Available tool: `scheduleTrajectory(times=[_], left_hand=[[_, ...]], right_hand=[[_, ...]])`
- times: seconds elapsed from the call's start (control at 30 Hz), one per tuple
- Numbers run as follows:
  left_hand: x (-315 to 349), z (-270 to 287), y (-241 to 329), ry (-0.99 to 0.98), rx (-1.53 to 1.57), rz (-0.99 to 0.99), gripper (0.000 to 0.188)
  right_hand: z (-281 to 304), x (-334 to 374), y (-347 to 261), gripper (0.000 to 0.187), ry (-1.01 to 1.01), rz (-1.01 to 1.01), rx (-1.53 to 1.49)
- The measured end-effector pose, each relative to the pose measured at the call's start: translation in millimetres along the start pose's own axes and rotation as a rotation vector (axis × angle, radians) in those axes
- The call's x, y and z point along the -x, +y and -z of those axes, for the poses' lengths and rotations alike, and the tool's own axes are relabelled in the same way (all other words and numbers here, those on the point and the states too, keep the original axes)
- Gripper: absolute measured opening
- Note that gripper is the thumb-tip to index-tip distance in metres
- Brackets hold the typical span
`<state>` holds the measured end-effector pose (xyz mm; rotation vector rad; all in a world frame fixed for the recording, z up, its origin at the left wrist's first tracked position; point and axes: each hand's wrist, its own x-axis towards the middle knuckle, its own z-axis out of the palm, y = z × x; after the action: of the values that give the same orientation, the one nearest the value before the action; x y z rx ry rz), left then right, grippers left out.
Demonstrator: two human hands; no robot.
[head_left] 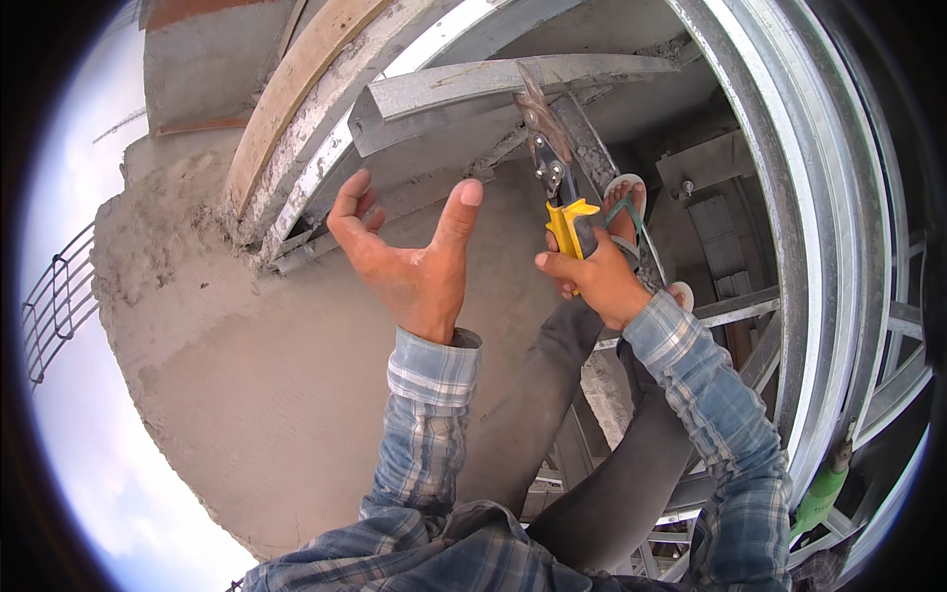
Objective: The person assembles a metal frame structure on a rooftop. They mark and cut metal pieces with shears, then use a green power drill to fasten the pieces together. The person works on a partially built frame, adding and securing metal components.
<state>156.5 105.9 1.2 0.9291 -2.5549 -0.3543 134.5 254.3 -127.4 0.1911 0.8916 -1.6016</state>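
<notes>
Yellow-and-black-handled tin snips (pixel 569 222) are gripped in my right hand (pixel 602 279), pointing up and away from me. Their tips overlap the edge of a galvanised metal channel (pixel 464 84) that lies across the view; whether the blades bite into it I cannot tell. My left hand (pixel 412 259) is raised just below the channel's left end, thumb and fingers spread, holding nothing. A flat flap of metal (pixel 390 120) hangs from that end of the channel.
Rough concrete (pixel 266 365) fills the left side, with a rebar cage (pixel 61 301) and sky beyond. A wooden plank (pixel 286 94) runs along the top. Long metal channels (pixel 814 247) curve down the right. Below my right hand are sandalled feet (pixel 623 209). A green object (pixel 821 501) hangs lower right.
</notes>
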Motion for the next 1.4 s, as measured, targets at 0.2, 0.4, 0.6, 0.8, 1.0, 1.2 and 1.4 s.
scheduleTrajectory(times=[0.2,0.4,0.6,0.8,1.0,1.2,1.4], left_hand=[[-80.8,-27.6,17.2,-0.016,-0.008,-0.129,0.055],[-68.6,-37.8,8.2,0.048,0.125,-0.164,0.036],[-71.6,-28.7,2.7,-0.037,0.140,-0.236,0.033],[-71.5,-22.3,1.4,-0.090,0.085,-0.231,0.034],[-69.6,-21.1,-2.4,-0.087,0.104,-0.243,0.033],[-67.0,-24.1,-12.1,-0.105,0.193,-0.282,0.030],[-62.4,-21.7,-11.3,-0.046,0.222,-0.179,0.030]], right_hand=[[-0.7,-2.4,-0.4,0.033,-0.021,-0.045,-0.017],[27.1,14.8,-10.9,0.063,-0.214,-0.038,-0.042],[54.9,7.2,-13.1,0.076,-0.420,-0.015,-0.171],[34.0,-3.3,4.7,0.077,-0.321,0.042,-0.146],[40.4,15.4,-44.7,0.074,-0.246,-0.138,0.032],[15.3,-7.8,16.5,0.066,0.014,0.010,0.313],[13.1,24.9,-35.1,0.057,0.043,-0.051,0.256]])
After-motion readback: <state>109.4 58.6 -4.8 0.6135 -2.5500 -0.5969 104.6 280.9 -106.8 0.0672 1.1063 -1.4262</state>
